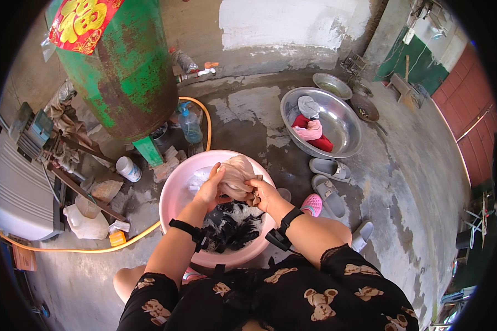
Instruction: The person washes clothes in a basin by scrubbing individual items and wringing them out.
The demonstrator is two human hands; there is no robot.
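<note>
Both hands hold a bunched beige-pink cloth (pixel 236 176) above a pink plastic basin (pixel 172 225). My left hand (pixel 209 188) grips its left side, the thumb pointing up along the cloth. On the right, my right hand (pixel 267 193) pinches a browner fold of it between thumb and fingers. Below the hands, dark wet fabric (pixel 232 227) lies in sudsy water in the basin. White suds (pixel 196 178) show near the basin's left inner wall. Some of my left fingers are hidden behind the cloth.
A large steel basin (pixel 343 134) at the right holds red, pink and grey cloths. Grey slippers (pixel 331 194) lie before it. A rusty green tank (pixel 120 70), a tap (pixel 207 70), a blue pump bottle (pixel 189 124) and a yellow hose (pixel 120 247) are at the left.
</note>
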